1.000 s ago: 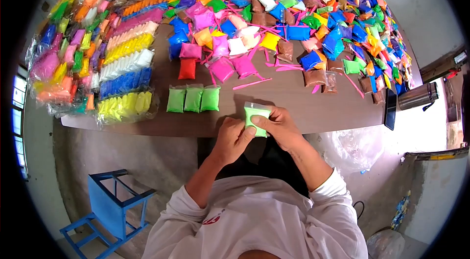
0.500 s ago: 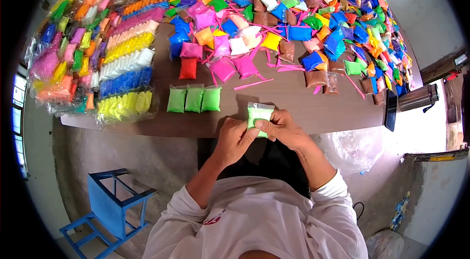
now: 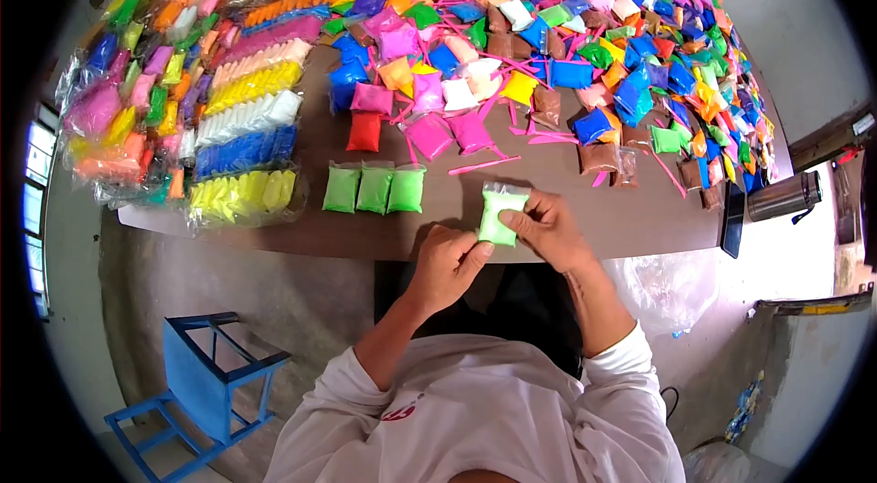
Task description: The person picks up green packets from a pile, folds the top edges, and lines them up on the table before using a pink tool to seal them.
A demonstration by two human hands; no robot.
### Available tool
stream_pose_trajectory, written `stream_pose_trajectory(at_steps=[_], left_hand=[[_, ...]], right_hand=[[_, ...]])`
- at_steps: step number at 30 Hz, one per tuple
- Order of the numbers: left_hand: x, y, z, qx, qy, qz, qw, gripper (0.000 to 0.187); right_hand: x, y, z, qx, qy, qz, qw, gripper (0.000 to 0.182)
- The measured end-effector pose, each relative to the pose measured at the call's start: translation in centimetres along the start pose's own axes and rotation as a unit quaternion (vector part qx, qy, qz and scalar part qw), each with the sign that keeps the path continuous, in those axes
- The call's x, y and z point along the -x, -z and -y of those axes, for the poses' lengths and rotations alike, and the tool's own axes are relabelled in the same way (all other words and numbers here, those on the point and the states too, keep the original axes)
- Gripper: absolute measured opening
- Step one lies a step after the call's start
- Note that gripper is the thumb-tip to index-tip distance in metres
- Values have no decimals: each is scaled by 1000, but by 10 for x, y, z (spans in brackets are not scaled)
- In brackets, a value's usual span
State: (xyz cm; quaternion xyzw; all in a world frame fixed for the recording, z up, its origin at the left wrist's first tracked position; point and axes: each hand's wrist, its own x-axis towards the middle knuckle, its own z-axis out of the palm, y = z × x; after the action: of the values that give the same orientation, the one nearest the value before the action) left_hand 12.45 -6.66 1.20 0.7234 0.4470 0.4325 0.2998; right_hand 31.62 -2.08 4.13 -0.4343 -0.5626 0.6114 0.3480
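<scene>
A light green clay packet [image 3: 500, 212] in clear plastic is held just above the table's front edge. My right hand [image 3: 555, 234] grips its right side, with the thumb across the front and the fingers behind. At the packet's lower left corner, my left hand [image 3: 448, 266] is closed, thumb and forefinger pinching that corner. Three matching light green packets [image 3: 374, 188] lie in a row on the table, left of my hands. A pink plastic tool [image 3: 485, 165] lies beyond the held packet.
Loose coloured packets [image 3: 566, 74] and pink tools are heaped across the brown table [image 3: 566, 186]. Bagged packets [image 3: 242, 147] are stacked at the left. At the right edge are a dark flat device [image 3: 733, 220] and a metal flask [image 3: 784, 196]. A blue stool [image 3: 196, 378] stands on the floor.
The held packet and my right hand have shifted slightly right. My left hand has slid down to the packet's lower corner, uncovering more of its front. The view has also shifted a little.
</scene>
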Motion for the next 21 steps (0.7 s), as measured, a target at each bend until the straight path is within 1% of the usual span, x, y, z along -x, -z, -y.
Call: stream_pose_trajectory(at_steps=[1,3,4,5,7,8,9,10,11,12,13,15,19,21], left_hand=[[0,0,-1,-9,1,-5,1000,38],[1,-2,1,-33,-17,-8,999,35],[2,-2,0,-48,-28,-12,998,35],[2,-3,0,-64,-39,-16,997,34],[2,-4,-2,-64,-41,-28,997,34],[3,-3,-2,-67,-35,-20,997,33],[3,-2,-3,-69,-27,-12,997,33],[3,-1,-4,-79,-22,-6,997,30],[3,-2,-5,-81,-22,-9,996,30],[3,-2,-6,-77,-23,-18,997,28],[3,-2,-7,-72,-25,-26,997,27],[3,-2,-7,-73,-26,-30,997,25],[4,-4,-2,-86,-40,-11,995,21],[4,-5,-2,-86,-39,-5,995,20]], right_hand=[[-7,0,2,1,2,2,1000,25],[-24,-1,3,62,-43,-45,996,20],[-34,-5,-2,46,-17,-34,998,19],[-42,-12,-7,47,-14,-32,998,19],[-57,-26,-18,61,32,6,998,21],[-65,-34,-18,68,39,14,997,28],[-66,-39,-17,68,41,18,997,28],[-66,-42,-14,176,36,-9,984,33],[-66,-46,-7,281,33,-37,958,38],[-70,-47,-16,253,65,-49,964,43],[-69,-50,-15,253,67,-48,964,43],[-65,-53,-10,281,145,-110,942,40],[-54,-53,7,267,148,-148,941,39],[-53,-52,5,301,106,-91,943,39]])
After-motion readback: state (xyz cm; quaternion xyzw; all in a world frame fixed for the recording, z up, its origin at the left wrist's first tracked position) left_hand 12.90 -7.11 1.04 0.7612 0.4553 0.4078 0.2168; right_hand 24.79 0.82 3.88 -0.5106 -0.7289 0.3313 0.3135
